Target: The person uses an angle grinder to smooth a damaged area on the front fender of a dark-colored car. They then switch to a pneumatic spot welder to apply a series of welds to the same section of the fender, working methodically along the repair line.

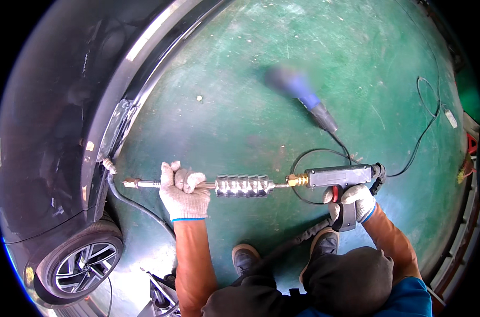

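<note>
I hold a spot-welding dent puller with a slide hammer level in front of me, its rod pointing left at the dark car [49, 158]. My left hand [184, 193], in a white knit glove, is closed round the thin rod near its brass-coloured tip [130, 183]. A ribbed chrome sliding weight [242, 186] sits on the rod between my hands. At the right end is the grey pistol-shaped body [339, 175], with a red trigger [335, 194]. My gloved right hand [359, 201] is wrapped round its grip. The tip stands apart from the car's side.
A cable clamp [109, 166] is attached at the car's sill, its grey cable [139, 206] running toward me. A blue and black corded power tool [311, 103], partly blurred, lies on the green floor [224, 121]. Black cord [425, 134] loops at right. A wheel [84, 267] is at lower left.
</note>
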### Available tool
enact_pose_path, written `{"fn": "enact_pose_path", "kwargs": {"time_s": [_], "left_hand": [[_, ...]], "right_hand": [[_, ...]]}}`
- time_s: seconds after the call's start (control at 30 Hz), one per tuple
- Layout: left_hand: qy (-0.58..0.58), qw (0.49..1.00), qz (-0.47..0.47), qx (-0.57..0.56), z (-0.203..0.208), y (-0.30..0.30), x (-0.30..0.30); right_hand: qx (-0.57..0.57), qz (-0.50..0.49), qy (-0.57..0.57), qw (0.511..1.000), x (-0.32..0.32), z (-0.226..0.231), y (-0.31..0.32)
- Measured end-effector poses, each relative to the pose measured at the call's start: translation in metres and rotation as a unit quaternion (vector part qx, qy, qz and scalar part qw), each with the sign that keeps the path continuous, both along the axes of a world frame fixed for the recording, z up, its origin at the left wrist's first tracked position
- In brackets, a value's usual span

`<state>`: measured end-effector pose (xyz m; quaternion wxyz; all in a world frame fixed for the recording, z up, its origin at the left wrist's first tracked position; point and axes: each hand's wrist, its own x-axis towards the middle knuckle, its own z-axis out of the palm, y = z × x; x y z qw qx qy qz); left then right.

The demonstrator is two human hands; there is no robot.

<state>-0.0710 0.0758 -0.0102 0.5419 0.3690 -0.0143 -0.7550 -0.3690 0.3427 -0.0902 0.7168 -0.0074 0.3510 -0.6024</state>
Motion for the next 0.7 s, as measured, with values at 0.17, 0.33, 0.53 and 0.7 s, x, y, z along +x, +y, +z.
{"fn": "enact_pose_path", "kwargs": {"time_s": [0.17, 0.33, 0.53, 0.7], "left_hand": [[0.039, 0.999, -0.012, -0.003, 0.000, 0.003, 0.006], [0.056, 0.998, 0.000, -0.031, 0.005, 0.002, 0.017], [0.099, 0.988, -0.062, -0.098, 0.020, 0.007, -0.002], [0.078, 0.984, -0.153, -0.050, 0.068, 0.019, -0.046]], "right_hand": [[-0.041, 0.016, -0.042, 0.998, -0.001, 0.009, -0.003], [-0.061, 0.024, -0.041, 0.997, 0.008, 0.020, -0.012], [-0.041, 0.004, 0.006, 0.999, -0.001, 0.047, -0.015], [-0.042, -0.074, 0.354, 0.931, -0.044, 0.112, 0.038]]}}
